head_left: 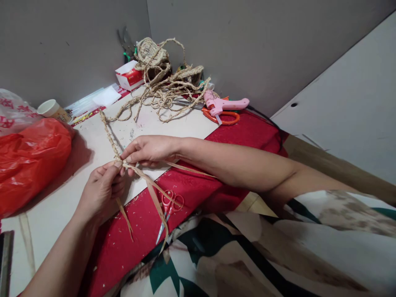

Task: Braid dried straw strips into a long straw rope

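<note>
The braided straw cord [109, 133] lies on the pale board [55, 198] of the desk, running from the working point toward 11 o'clock, where it joins a heap of finished cord [161, 88]. At the working point, loose flat straw strips [154, 194] fan out toward 5 o'clock and hang over the red cloth [247, 132].

The left hand [102, 192] is clenched on the end of the braid, thumb and fingers pinching the crossing. The right hand [148, 149] reaches in from 3 o'clock and grasps a strip between thumb and forefinger, just beside the left-hand pinch. A further strip passes under the right wrist toward 3 o'clock.

Risks, as judged from this position:
- If the left-hand pinch slackens, the last crossings are likely to loosen, since nothing else fixes the braid end.
- The strips look dry and thin; a sharp fold or hard pull may split or snap one near the pinch.
- The hanging strip ends lie across the small red-handled scissors [168, 206] at 5 o'clock; a tug could drag the scissors off the desk edge onto the lap.
- Uneven tension between the hands would give a lopsided plait.

Farther out: a pink glue gun [221, 104] and orange-handled scissors [222, 119] at 1 o'clock, a red plastic bag [29, 159] at 9 o'clock, a paper cup [51, 109] at 10 o'clock.
</note>
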A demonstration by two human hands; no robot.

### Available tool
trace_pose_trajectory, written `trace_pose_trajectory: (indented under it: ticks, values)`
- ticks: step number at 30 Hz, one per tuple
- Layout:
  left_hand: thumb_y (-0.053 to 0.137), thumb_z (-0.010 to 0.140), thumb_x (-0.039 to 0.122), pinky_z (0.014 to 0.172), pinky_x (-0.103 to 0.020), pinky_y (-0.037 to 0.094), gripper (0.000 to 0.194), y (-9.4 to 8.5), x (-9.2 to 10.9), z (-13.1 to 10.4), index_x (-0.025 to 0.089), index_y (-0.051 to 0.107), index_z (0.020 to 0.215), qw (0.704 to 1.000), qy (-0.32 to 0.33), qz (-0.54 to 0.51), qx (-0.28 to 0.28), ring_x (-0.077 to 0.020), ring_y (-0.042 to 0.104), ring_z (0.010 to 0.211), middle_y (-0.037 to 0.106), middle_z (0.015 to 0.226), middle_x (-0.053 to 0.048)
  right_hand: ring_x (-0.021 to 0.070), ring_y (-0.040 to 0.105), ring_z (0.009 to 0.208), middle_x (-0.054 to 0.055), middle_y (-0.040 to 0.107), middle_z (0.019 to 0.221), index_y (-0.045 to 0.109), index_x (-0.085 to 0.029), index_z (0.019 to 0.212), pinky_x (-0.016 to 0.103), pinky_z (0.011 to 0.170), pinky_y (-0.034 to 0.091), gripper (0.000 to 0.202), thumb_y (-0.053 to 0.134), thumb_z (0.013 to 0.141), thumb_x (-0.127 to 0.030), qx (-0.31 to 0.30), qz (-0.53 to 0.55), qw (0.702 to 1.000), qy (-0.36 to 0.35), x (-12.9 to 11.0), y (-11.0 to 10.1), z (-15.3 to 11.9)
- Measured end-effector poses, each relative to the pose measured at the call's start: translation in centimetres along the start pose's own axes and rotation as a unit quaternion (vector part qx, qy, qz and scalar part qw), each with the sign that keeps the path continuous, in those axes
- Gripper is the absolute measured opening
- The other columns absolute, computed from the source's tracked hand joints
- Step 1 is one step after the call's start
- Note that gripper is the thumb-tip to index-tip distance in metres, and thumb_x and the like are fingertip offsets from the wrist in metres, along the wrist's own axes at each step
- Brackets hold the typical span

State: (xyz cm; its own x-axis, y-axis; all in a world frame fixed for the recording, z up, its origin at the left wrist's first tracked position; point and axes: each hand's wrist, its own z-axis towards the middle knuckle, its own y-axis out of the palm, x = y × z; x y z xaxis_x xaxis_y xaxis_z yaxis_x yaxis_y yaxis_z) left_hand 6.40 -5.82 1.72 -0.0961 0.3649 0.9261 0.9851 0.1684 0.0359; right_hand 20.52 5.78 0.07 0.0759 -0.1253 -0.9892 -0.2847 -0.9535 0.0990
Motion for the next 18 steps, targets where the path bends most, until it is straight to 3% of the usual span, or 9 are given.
trace_pose_trajectory:
  ticks: [6,10,15,18]
  values:
    - [0.064,0.078,0.033,0.035,-0.015,0.018,0.028,-0.3,-0.6,0.1,0.017,0.052,0.059,0.998,0.006,0.045,0.031,-0.0044,0.021,0.037,0.028,0.045,0.008,0.0053,0.047,0.058,-0.001,0.06,0.061,0.07,-0.006,0.08,0.017,0.059,0.037,0.015,0.055,0.083,-0.01,0.074,-0.238,0.966,-0.07,-0.7,-0.4,-0.6]
    - [0.065,0.078,0.043,0.036,-0.016,0.02,0.03,-0.7,-1.6,0.5,0.018,0.056,0.065,0.99,0.037,0.125,0.052,-0.0061,0.027,0.039,0.036,0.046,0.006,0.0063,0.045,0.057,-0.001,0.057,0.058,0.066,-0.008,0.067,0.019,0.058,0.035,0.016,0.054,0.079,-0.006,0.092,-0.347,0.932,-0.045,-1.5,-0.1,-0.9]
    - [0.066,0.077,0.045,0.041,-0.018,0.027,0.031,-0.6,-2.3,0.9,0.016,0.061,0.067,0.981,0.082,0.171,0.05,-0.0079,0.039,0.045,0.052,0.054,0.003,0.0053,0.038,0.041,-0.004,0.049,0.049,0.057,-0.012,0.067,0.019,0.043,0.03,0.023,0.043,0.084,-0.014,0.075,-0.249,0.965,0.041,-1.3,1.7,-1.6]
    - [0.064,0.078,0.044,0.04,-0.019,0.027,0.03,-0.3,-2.6,1.1,0.016,0.061,0.067,0.986,0.082,0.145,0.02,-0.0083,0.038,0.043,0.054,0.052,0.002,0.0063,0.042,0.036,-0.003,0.052,0.048,0.053,-0.013,0.07,0.018,0.039,0.033,0.021,0.039,0.085,-0.016,0.109,-0.18,0.973,0.091,-0.6,3.5,-2.1]
